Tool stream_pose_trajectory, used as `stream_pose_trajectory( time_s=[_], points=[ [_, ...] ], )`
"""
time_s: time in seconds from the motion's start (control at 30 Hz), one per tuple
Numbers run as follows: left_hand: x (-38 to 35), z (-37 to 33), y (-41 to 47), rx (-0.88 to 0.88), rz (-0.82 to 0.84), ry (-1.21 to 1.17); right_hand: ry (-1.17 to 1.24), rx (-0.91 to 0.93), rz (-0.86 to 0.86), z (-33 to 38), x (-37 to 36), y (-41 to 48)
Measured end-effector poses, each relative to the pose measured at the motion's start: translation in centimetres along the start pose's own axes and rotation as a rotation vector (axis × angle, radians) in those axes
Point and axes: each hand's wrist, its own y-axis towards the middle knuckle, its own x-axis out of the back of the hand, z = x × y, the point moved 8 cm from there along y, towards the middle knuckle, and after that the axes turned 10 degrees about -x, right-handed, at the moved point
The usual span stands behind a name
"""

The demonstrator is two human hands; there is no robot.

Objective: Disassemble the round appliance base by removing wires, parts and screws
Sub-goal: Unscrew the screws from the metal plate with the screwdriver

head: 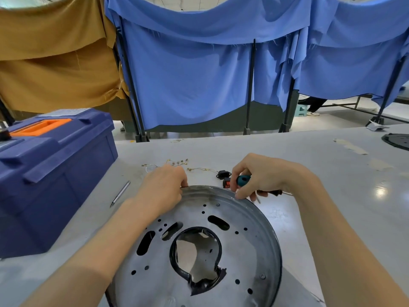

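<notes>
Two bare hands meet at the far rim of the round grey metal appliance base (243,251), which lies flat on the pale grey table (332,173) directly under both forearms, its near edge cut off by the bottom of the view. The left hand (163,189) is curled over the rim and grips it; its fingertips are hidden behind the edge. The right hand (261,176) is closed round the teal-handled screwdriver (243,180), with one fingertip resting on the rim. Only the butt of the handle and a dark stretch of the shank show past the palm, and the tip is hard to make out. Below the hands the base shows slots, many small holes, a small screw (217,204) near the far rim and another toward the near right. A torn black plastic ring (194,280) lines its large central opening, through which the table shows. Just beyond the right hand's fingers lie a small black socket part (223,174) and a red-and-black switch (228,183), the switch partly covered by the fingers. Beyond the left hand lie thin loose wires with brass terminals (177,162), some hidden by the knuckles. Left of that hand rests a slim silver metal rod (120,193), and further left stands a dark blue plastic toolbox with an orange handle (55,173), cut off at the frame edge. Far to the right, a black round disc (398,140) is only partly in view. Behind the table hang blue cloth drapes (199,74) and an ochre cloth (55,63).
</notes>
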Motion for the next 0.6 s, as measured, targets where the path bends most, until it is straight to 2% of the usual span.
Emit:
stream_pose_trajectory(
  time_s=[0.13,0.23,0.37,0.5,0.6],
  points=[
    [0.7,0.2,-0.2,0.07,0.077,0.098,0.039,0.054,-0.099,1.0,-0.3,0.6],
    [1.1,-0.3,-0.2,0.028,0.068,0.063,0.074,0.082,-0.186,1.4,0.3,0.7],
    [0.2,-1.3,-0.1,-0.068,-0.015,-0.19,-0.016,0.029,-0.07,0.5,0.5,-0.1],
    [-0.4,-1.1,0.3,-0.084,-0.045,-0.166,-0.042,-0.025,-0.019,-0.2,0.3,-0.1],
    [-0.8,-0.4,0.7,-0.013,0.02,-0.121,0.005,0.005,-0.018,0.2,0.0,0.1]
  ],
)
